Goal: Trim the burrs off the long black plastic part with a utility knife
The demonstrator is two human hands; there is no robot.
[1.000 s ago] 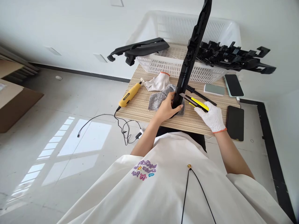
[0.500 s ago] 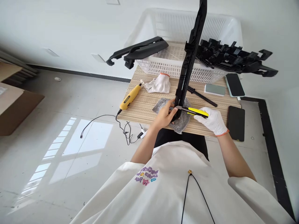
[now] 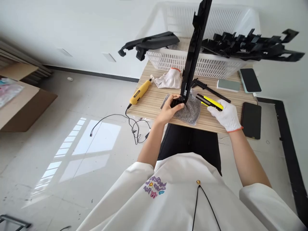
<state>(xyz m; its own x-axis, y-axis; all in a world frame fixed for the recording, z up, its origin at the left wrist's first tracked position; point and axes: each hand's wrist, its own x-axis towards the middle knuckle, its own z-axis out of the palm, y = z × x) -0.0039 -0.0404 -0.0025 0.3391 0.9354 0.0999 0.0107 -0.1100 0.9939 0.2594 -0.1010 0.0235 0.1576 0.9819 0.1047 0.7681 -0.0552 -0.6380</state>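
Bare left hand (image 3: 167,111) is clasping a long, black plastic strip (image 3: 192,57). White-gloved right hand (image 3: 227,115) is gripping a yellow-and-black utility knife (image 3: 213,102).

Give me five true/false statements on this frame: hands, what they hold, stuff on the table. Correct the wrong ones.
1. The right hand holds the yellow utility knife. True.
2. Both hands wear gloves. False: the left hand is bare; only the right is gloved.
3. The left hand grips the long black part by its near end. True.
4. The yellow corded tool lies on the table, left of the loose white glove in the view. True.
5. The loose white glove is inside the basket. False: it lies on the table.
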